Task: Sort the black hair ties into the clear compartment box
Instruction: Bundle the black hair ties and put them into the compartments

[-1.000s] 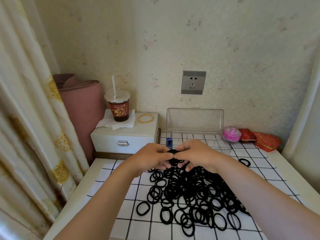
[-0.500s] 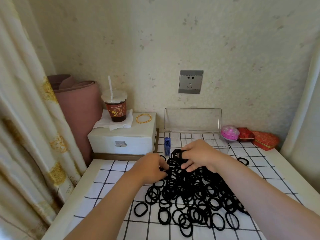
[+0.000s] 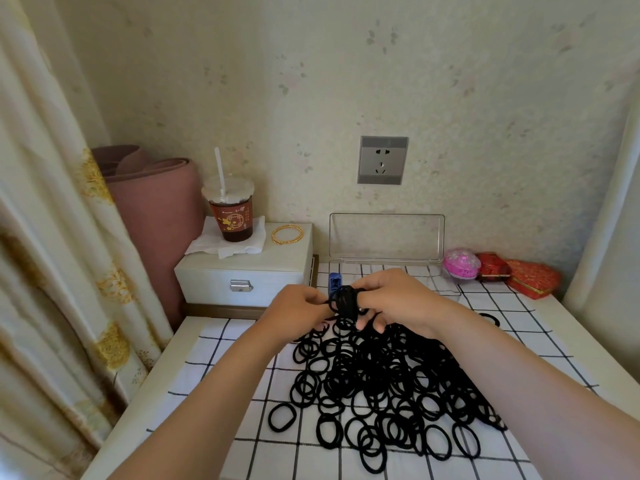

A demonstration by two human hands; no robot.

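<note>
A big pile of black hair ties (image 3: 388,386) lies on the white checked cloth (image 3: 221,368). Above its far edge, a stack of black hair ties (image 3: 346,299) is threaded round the fingers of my right hand (image 3: 398,299). My left hand (image 3: 298,313) pinches a tie at that stack from the left. Behind my hands stands the clear compartment box (image 3: 386,237) with its lid raised against the wall; my hands hide most of its base. One stray tie (image 3: 490,318) lies to the right.
A small blue object (image 3: 334,282) stands just behind my hands. A white drawer box (image 3: 242,271) at back left carries an iced drink (image 3: 230,209) and a gold bangle (image 3: 287,233). A pink ball (image 3: 462,263) and red boxes (image 3: 519,275) sit at back right. A curtain hangs left.
My left hand dipped to the pile and came back up to the right hand with a tie. The stack on my right fingers sits higher and tighter now.
</note>
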